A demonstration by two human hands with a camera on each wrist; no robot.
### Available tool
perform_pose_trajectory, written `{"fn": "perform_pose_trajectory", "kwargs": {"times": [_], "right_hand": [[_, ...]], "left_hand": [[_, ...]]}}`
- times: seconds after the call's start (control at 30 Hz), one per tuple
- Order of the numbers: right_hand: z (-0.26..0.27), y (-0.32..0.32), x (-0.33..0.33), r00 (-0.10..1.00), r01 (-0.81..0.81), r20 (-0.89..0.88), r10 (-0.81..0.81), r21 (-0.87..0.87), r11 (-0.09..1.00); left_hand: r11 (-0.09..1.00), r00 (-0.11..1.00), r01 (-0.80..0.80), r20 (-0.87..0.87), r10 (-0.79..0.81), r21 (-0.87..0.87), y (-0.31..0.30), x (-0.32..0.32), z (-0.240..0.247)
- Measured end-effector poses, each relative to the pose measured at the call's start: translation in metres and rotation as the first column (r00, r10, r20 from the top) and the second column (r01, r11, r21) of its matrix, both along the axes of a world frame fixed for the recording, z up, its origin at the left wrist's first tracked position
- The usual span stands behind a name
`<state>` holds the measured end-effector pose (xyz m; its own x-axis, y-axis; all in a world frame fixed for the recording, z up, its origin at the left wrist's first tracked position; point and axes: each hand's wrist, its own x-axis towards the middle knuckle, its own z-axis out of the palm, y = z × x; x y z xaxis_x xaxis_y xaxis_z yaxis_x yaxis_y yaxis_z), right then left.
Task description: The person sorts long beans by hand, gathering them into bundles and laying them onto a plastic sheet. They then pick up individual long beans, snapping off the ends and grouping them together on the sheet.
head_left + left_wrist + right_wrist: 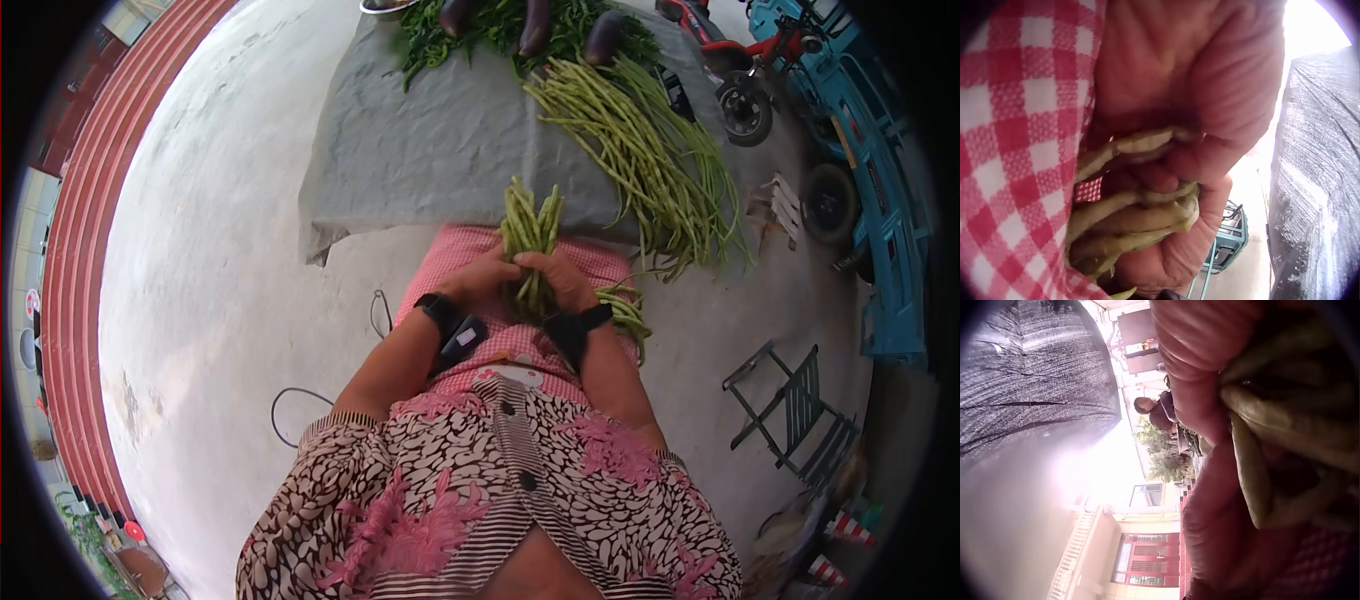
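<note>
A bundle of green beans (533,225) stands upright over the lap in the head view, gripped from both sides. My left hand (484,275) curls round its left side, and my right hand (562,278) holds the right side with the thumb across the front. In the left wrist view, bean ends (1141,219) lie within the curled fingers of the left hand (1210,81). The right wrist view has bent beans (1272,425) against the right hand (1210,537). The lower part of the bundle is partly hidden by the hands.
A grey-covered table (400,140) ahead bears long beans (640,150), leafy greens (430,50) and eggplants (605,38). More beans (628,312) lie by the right thigh. A folding stool (800,410) and a blue cart (890,220) are at right; another person (1159,412) is in the background.
</note>
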<state>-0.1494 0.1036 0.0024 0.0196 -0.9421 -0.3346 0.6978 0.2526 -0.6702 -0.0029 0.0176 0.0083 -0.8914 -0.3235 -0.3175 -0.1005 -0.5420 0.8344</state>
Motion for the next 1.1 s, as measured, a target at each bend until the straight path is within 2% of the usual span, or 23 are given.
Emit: {"fn": "perform_pose_trajectory", "kwargs": {"times": [0.13,0.17,0.2,0.23,0.3,0.4,0.47,0.53,0.57,0.6,0.67,0.77,0.83,0.9,1.0,1.1], "right_hand": [[0.0,0.0,-0.002,1.0,-0.013,-0.015,0.012,-0.048,0.999],[0.003,0.0,0.0,1.0,-0.002,-0.013,0.001,-0.066,0.998],[0.005,0.001,0.0,1.0,0.008,-0.009,-0.009,-0.082,0.997],[0.002,0.0,-0.002,0.995,-0.04,-0.094,0.03,-0.103,0.994],[-0.006,-0.002,0.0,0.978,-0.007,-0.209,-0.018,-0.118,0.993],[-0.01,-0.001,0.004,0.892,-0.038,-0.451,-0.025,-0.128,0.991],[-0.006,0.0,0.003,0.8,-0.119,-0.6,0.019,-0.127,0.985],[-0.003,0.001,0.003,0.776,-0.18,-0.624,0.087,-0.087,0.98],[-0.002,0.001,0.004,0.779,-0.162,-0.623,0.064,-0.102,0.981],[-0.002,0.001,0.006,0.782,-0.145,-0.622,0.04,-0.12,0.982],[-0.017,0.001,0.005,0.799,-0.103,-0.6,0.029,-0.089,0.991],[-0.033,-0.002,0.01,0.854,-0.028,-0.515,-0.075,-0.19,0.981],[-0.025,-0.002,0.01,0.874,-0.039,-0.483,-0.046,-0.165,0.986],[-0.021,0.001,0.008,0.862,-0.074,-0.507,0.0,-0.124,0.99],[-0.034,-0.001,0.014,0.838,-0.033,-0.538,-0.093,-0.22,0.975],[-0.03,0.003,0.017,0.766,-0.113,-0.638,-0.073,-0.245,0.963]], "left_hand": [[0.965,0.996,0.041,-0.087,-0.019,0.259,0.002,0.003,0.009],[0.975,0.985,0.096,-0.161,-0.063,0.203,-0.001,0.003,0.002],[0.962,0.983,0.098,-0.172,-0.055,0.255,-0.003,0.004,-0.003],[0.946,0.982,0.1,-0.181,-0.045,0.308,-0.005,0.005,-0.007],[0.957,0.988,0.081,-0.148,-0.041,0.278,-0.005,0.001,-0.012],[0.858,0.982,0.051,-0.181,0.05,0.511,-0.007,-0.002,-0.015],[0.903,0.977,0.032,-0.204,0.062,0.429,-0.007,-0.002,-0.02],[0.909,0.987,0.003,-0.149,0.065,0.417,-0.007,-0.002,-0.013],[0.95,0.994,-0.077,-0.053,0.098,0.303,-0.005,-0.004,-0.009],[0.981,0.996,-0.089,0.003,0.09,0.175,-0.001,-0.004,0.008],[0.969,0.998,-0.067,0.018,0.064,0.237,0.001,-0.004,0.01],[0.942,0.999,-0.033,0.014,0.031,0.334,0.007,-0.003,0.014],[0.933,0.999,-0.031,-0.03,0.045,0.358,0.008,-0.001,0.017],[0.94,0.994,-0.031,-0.086,0.063,0.34,0.011,-0.002,0.01],[0.946,0.995,0.01,-0.1,0.024,0.325,0.004,-0.005,-0.006],[0.986,0.998,0.005,-0.055,0.004,0.169,0.006,-0.008,-0.008]]}}
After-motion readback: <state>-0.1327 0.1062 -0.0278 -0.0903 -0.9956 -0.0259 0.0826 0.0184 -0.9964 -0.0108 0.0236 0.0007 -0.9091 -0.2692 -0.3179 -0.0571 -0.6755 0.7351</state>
